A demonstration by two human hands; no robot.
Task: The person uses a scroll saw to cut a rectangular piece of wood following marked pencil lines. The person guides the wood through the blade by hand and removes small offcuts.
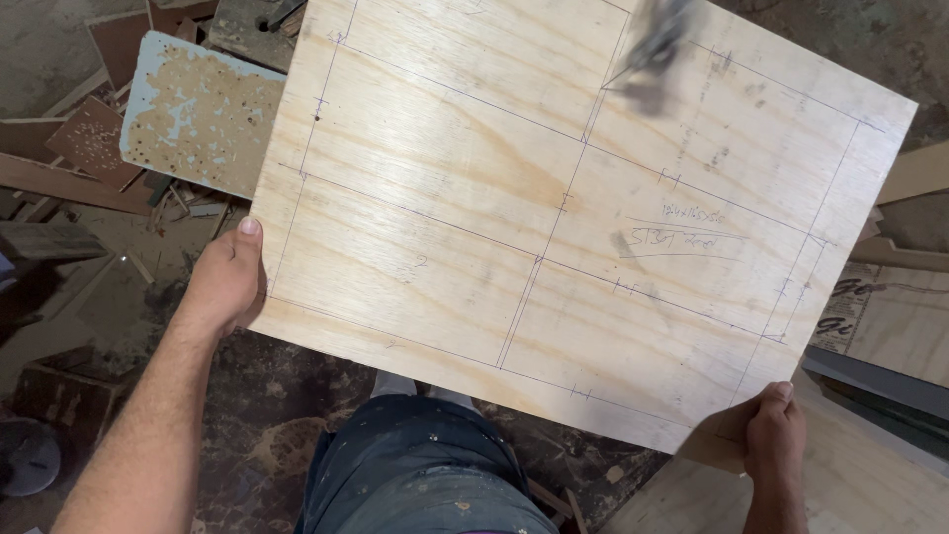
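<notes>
A pale rectangular plywood sheet [583, 208], ruled with pencil lines into panels and bearing scribbled handwriting right of centre, is held level above a scrap-strewn floor [267, 415]. The left hand [225, 282] is closed on the sheet's left edge, thumb on top; the right hand [774, 430] is clamped on the near right corner. A blue-grey worn board [198, 114] lies beyond the upper left edge, and printed pale boards [890, 316] lie at the right.

a pale plywood sheet [554, 218] blocks the centre; offcuts [89, 158] crowd nine to eleven o'clock, boards [890, 326] at three; open floor [267, 415] at seven.
</notes>
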